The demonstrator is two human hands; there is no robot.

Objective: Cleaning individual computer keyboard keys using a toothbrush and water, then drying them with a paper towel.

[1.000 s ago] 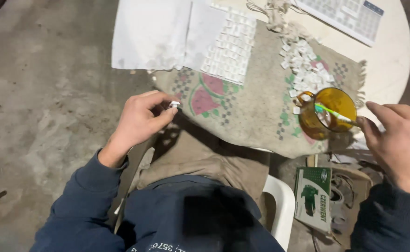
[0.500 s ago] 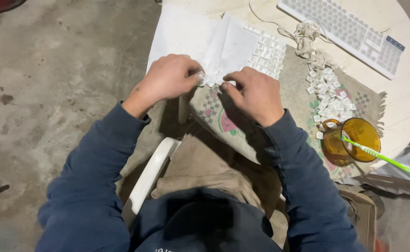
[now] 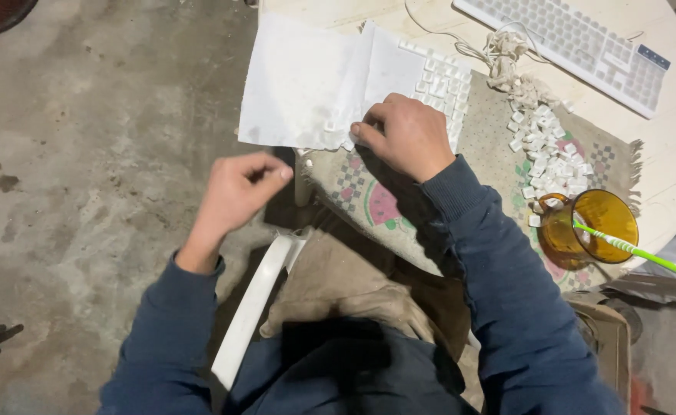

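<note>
1. Nearest, the left hand (image 3: 234,192) hovers off the worktop edge, fingers pinched together, perhaps on something tiny.
2. Beyond, the right hand (image 3: 407,134) presses fingertips on white keycaps (image 3: 438,81) laid on paper (image 3: 299,84).
3. Farthest lies the keyboard (image 3: 569,38).

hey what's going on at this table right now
A seated person in a dark blue top works over white keycaps laid in rows on white paper. The right hand rests on the rows' near edge, fingertips down. The left hand hangs off the table, fingers pinched. A loose pile of keycaps, an amber mug with a green toothbrush, and a keyboard lie to the right.
</note>
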